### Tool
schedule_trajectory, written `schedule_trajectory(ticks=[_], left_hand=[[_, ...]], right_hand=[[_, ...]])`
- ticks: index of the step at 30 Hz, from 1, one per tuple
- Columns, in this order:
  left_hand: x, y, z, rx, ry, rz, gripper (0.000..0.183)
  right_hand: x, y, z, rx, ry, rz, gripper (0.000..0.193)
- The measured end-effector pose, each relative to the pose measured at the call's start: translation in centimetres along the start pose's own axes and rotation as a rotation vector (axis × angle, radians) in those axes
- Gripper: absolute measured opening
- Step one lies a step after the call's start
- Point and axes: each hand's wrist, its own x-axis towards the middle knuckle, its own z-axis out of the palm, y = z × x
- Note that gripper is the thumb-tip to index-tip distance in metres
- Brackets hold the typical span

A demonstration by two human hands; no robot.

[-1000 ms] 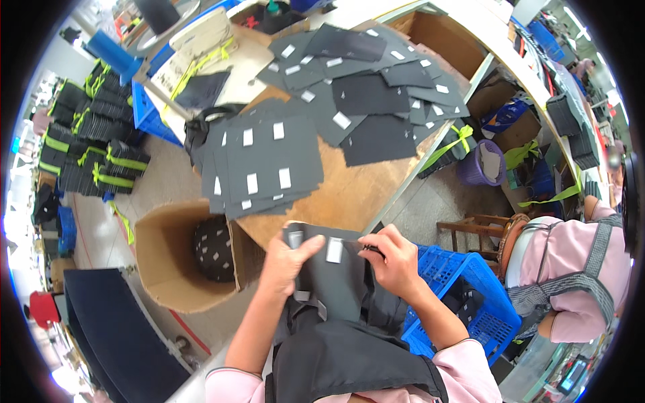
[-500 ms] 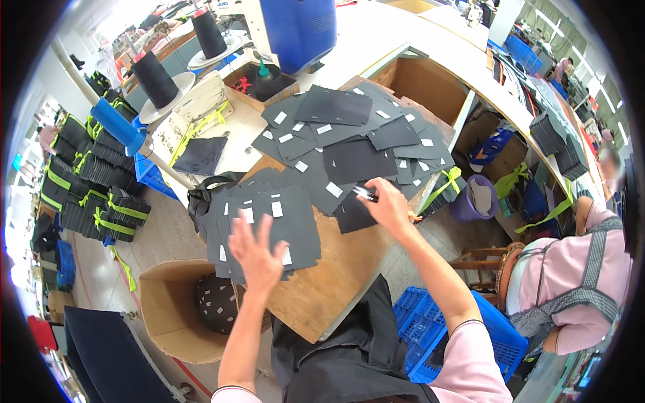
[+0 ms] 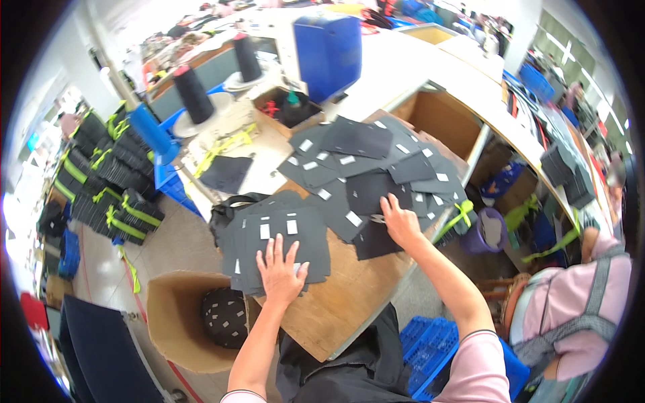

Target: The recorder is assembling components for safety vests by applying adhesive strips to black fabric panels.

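My left hand (image 3: 281, 275) lies with spread fingers on a pile of dark grey fabric panels (image 3: 309, 252) bearing white labels. My right hand (image 3: 401, 225) rests over a black fabric piece (image 3: 373, 191) at the edge of a second, spread-out heap of labelled grey panels (image 3: 322, 176). Thread snips (image 3: 378, 219), small and silver, stick out from under its curled fingers; their handle is hidden in the palm. Another black piece (image 3: 373, 242) lies just below that hand. Both heaps rest on a brown wooden board (image 3: 349, 289).
Left of the board stands an open cardboard box (image 3: 175, 316) containing a dark, white-flecked round bundle. Black thread cones (image 3: 193, 94) stand beyond. A blue crate (image 3: 430, 349) and a seated person in pink (image 3: 564, 302) are on the right, near a purple bin (image 3: 487, 232).
The whole view has shifted. My left hand has come down flat onto the panel pile. My right hand, with the snips, has lowered onto the black pieces.
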Motion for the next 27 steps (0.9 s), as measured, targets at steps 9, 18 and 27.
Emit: schedule_trajectory(ticks=[9, 18, 27], left_hand=[[-0.9, 0.3, 0.6, -0.107, 0.012, -0.095, 0.066], [-5.5, 4.0, -1.4, -0.295, 0.091, -0.114, 0.074], [-5.6, 7.6, -1.7, -0.416, 0.126, -0.101, 0.073]], right_hand=[[-1.2, 4.3, 1.2, 0.332, 0.286, 0.077, 0.042], [2.6, 11.7, 10.6, 0.777, 0.242, 0.638, 0.046], [4.0, 8.3, 5.8, 1.238, -0.007, 0.780, 0.021]])
